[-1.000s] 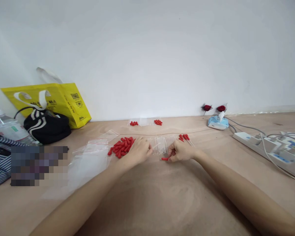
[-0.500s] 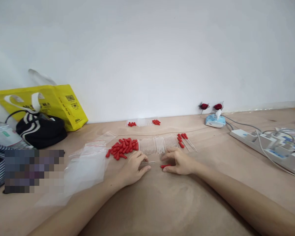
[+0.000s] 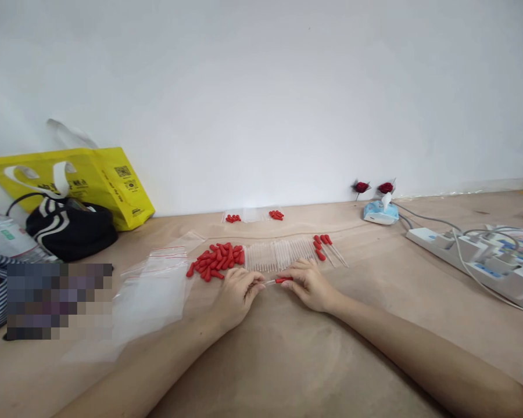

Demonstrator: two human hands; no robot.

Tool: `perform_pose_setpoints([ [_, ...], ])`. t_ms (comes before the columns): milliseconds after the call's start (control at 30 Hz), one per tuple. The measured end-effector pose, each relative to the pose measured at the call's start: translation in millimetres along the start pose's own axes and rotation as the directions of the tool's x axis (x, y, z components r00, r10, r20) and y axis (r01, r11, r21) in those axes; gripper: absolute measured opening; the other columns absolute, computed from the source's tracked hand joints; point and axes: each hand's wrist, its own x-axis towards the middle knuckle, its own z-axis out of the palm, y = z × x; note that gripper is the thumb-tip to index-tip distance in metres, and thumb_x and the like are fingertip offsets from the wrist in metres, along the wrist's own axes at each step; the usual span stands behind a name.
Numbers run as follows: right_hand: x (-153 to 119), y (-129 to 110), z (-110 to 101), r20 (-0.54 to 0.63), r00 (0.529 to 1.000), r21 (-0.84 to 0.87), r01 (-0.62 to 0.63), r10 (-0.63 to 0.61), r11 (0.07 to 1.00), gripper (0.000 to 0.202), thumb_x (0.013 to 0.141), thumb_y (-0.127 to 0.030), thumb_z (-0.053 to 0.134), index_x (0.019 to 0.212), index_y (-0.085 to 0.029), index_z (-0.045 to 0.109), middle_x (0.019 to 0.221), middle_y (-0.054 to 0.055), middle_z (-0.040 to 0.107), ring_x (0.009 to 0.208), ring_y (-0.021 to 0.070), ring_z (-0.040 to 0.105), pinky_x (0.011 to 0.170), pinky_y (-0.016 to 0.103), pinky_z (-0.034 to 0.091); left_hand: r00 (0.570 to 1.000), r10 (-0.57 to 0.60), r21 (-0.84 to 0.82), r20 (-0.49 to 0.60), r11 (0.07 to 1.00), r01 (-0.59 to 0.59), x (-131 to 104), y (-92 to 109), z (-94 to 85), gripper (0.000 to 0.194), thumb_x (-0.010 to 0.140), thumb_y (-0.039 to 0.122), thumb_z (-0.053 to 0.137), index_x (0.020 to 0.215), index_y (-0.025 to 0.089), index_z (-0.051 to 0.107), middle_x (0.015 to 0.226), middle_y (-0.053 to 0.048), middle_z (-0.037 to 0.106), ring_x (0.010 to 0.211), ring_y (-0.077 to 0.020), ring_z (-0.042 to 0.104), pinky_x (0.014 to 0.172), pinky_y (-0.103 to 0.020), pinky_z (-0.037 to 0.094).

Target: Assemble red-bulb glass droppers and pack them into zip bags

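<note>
Wall spans your view at 12 o'clock, beyond the brown tabletop under your forearms. Reckoned from where your hands meet, the yellow bag stands against the wall at 10 o'clock. The power strip, loaded with plugs and cables, lies at 3 o'clock, and the clear bags lie flat and overlapping at 9 o'clock. The black pouch sits just in front of the yellow bag.

Your left hand is narrow, thumb and fingers pinched on a clear tube; your right hand is also narrow, holding a red bulb. Straight ahead at 12 o'clock runs the tube row, laid side by side. The bulb pile touches its left end at 10 o'clock, and the tissue pack lies at 2 o'clock near two dark red flowers. A few bulbed tubes rest at 2 o'clock, beside the row. Smallest are the red bulb and clear tube, end to end between your fingertips; you cannot tell whether the tube is inside the bulb.
</note>
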Motion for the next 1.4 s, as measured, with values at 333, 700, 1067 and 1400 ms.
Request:
perform_pose_setpoints([
  [333, -1, -5, 3, 0.01, 1.0, 0.162, -0.022, 0.021, 0.986, 0.016, 0.083, -0.029, 0.049, 0.088, -0.024, 0.062, 0.083, 0.001, 0.065, 0.081, 0.0168, 0.049, 0.078, 0.035, 0.03, 0.995, 0.1, -0.013, -0.01, 0.995, -0.1, 0, -1, -1.1, 0.018, 0.086, 0.027, 0.046, 0.08, 0.02, 0.062, 0.071, 0.001, 0.065, 0.071, -0.0151, 0.054, 0.075, -0.032, 0.033],
  [700, -2, -8, 3, -0.019, 0.996, 0.202, 0.093, -0.091, 0.975, 0.013, 0.079, -0.031, 0.055, 0.075, -0.02, 0.061, 0.071, 0.0, 0.063, 0.074, 0.0141, 0.05, 0.074, 0.031, 0.033, 0.98, 0.197, -0.02, 0.015, 0.98, -0.197, 0, 9, -4.2, 0.02, 0.086, 0.021, 0.043, 0.079, 0.019, 0.061, 0.07, 0.002, 0.066, 0.063, -0.0111, 0.056, 0.081, -0.034, 0.029],
  [1067, -2, -14, 9, -0.145, 0.975, 0.081, 0.183, -0.171, 0.98, 0.016, 0.08, -0.03, 0.053, 0.073, -0.017, 0.06, 0.064, 0.002, 0.059, 0.063, 0.0127, 0.05, 0.065, 0.028, 0.032, 0.976, 0.214, 0.003, -0.024, 0.977, -0.214, -1, 13, -1.7, 0.017, 0.084, 0.017, 0.045, 0.078, 0.019, 0.061, 0.071, 0.002, 0.066, 0.062, -0.011, 0.056, 0.075, -0.033, 0.029],
  [1400, 2, -15, 11, -0.044, 0.986, 0.094, 0.165, -0.161, 0.982, 0.013, 0.08, -0.026, 0.052, 0.078, -0.018, 0.061, 0.072, 0.002, 0.064, 0.069, 0.0141, 0.054, 0.071, 0.03, 0.033, 0.977, 0.204, -0.024, -0.059, 0.978, -0.206, -3, 7, 7.1, 0.019, 0.085, 0.019, 0.043, 0.075, 0.019, 0.06, 0.068, 0.002, 0.067, 0.06, -0.0119, 0.058, 0.077, -0.035, 0.029],
])
